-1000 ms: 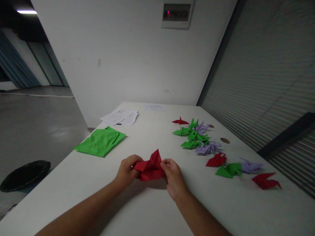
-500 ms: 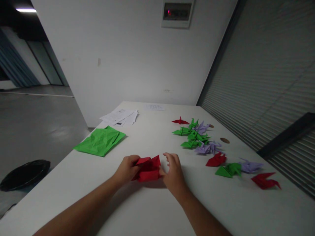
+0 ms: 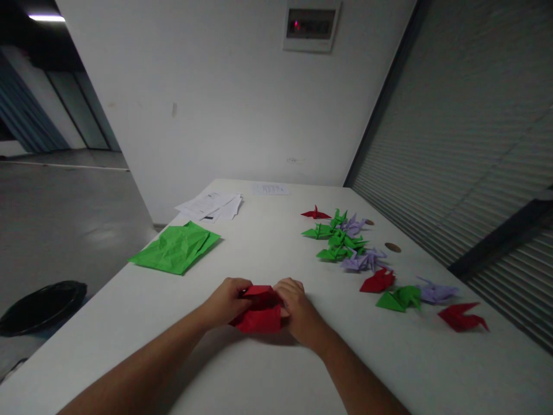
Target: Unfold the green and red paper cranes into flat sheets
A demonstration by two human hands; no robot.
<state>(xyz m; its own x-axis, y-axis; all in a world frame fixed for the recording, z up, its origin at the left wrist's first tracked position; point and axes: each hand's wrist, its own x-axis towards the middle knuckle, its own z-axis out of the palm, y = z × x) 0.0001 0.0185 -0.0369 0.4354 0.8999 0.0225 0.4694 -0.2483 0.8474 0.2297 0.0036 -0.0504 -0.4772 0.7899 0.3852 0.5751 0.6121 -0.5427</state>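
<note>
A partly folded sheet of red paper (image 3: 261, 317) is held just above the table, between my two hands. My left hand (image 3: 227, 301) pinches its left side, thumb against the near face. On the opposite side, my right hand (image 3: 299, 308) has its fingers closed over the right edge, with the thumb low behind the paper. Creases and a hollow middle show in the paper. To the right lie folded paper cranes: red cranes (image 3: 463, 317), green cranes (image 3: 400, 298) and purple cranes (image 3: 437, 291), several clustered farther back.
Crumpled green paper (image 3: 175, 248) lies at the table's left edge, with printed sheets (image 3: 211, 206) behind it. A black-lined bin (image 3: 43, 308) stands on the floor at left. A wall closes the far end, and window blinds (image 3: 453, 144) run along the right.
My right hand's fingers, raised and apart before, have come down and closed on the red paper's right edge. The paper has dropped slightly toward me.
</note>
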